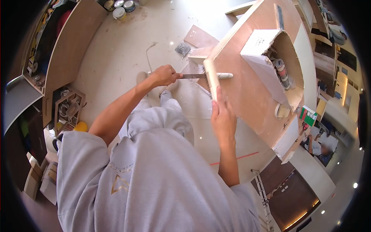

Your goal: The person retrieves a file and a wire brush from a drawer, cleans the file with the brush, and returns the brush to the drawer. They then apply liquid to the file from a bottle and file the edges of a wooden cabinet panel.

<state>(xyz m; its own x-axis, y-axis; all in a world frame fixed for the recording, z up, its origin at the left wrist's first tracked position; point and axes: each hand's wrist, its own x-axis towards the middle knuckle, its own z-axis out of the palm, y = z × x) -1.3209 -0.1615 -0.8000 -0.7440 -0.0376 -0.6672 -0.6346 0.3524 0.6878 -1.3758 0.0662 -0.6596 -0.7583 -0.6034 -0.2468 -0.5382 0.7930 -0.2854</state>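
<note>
My left hand [164,75] is closed around the handle end of a long flat metal bar that looks like a file [192,76]. Its far end is whitish. In my right hand [224,121] is a wooden-backed brush [211,75], gripped by its lower end, with dark bristles on the left side. The brush stands across the file, hiding part of it, and its bristles appear to touch the metal. Both tools are held in front of the corner of a wooden worktop [239,85].
On the worktop lies an open, torn cardboard box [262,65] with a rolled tube [282,71] inside. A green box [308,115] sits near its edge. Paint cans [119,13] stand on the floor ahead. Left are a wooden cabinet [71,50] and a crate [69,106]. Another person [317,149] is at right.
</note>
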